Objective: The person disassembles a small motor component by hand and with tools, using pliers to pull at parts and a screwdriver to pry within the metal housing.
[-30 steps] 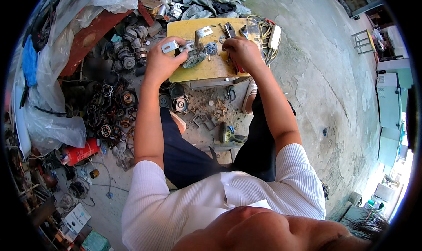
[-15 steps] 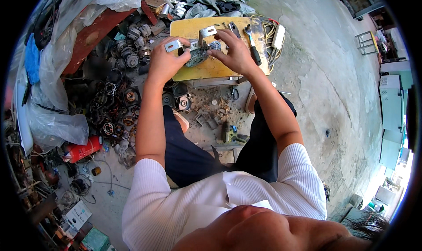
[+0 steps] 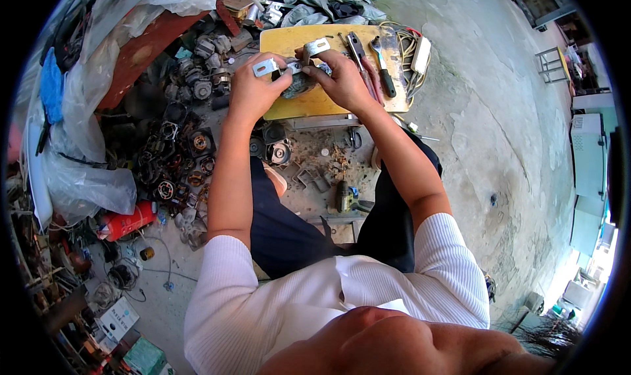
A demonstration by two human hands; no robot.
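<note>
Moved: I'm lifting the motor part [image 3: 299, 80] off the yellow worktop [image 3: 289, 41].
Grip: left hand [image 3: 253, 89] and right hand [image 3: 342, 79] both clasping it.
Progress: bracketed part being worked on midway; pliers [image 3: 361, 56] lying unused.

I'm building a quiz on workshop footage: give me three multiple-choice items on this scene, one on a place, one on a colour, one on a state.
1. Where do the pliers lie?
A. on the yellow board
B. on the floor
C. in a lap

2. What colour is the canister at left?
A. blue
B. red
C. white

3. How is the metal part held?
A. in both hands
B. in one hand
C. lying untouched

Answers:
A, the pliers lie on the yellow board.
B, the canister is red.
A, the left hand and right hand both grip the metal part.
</note>
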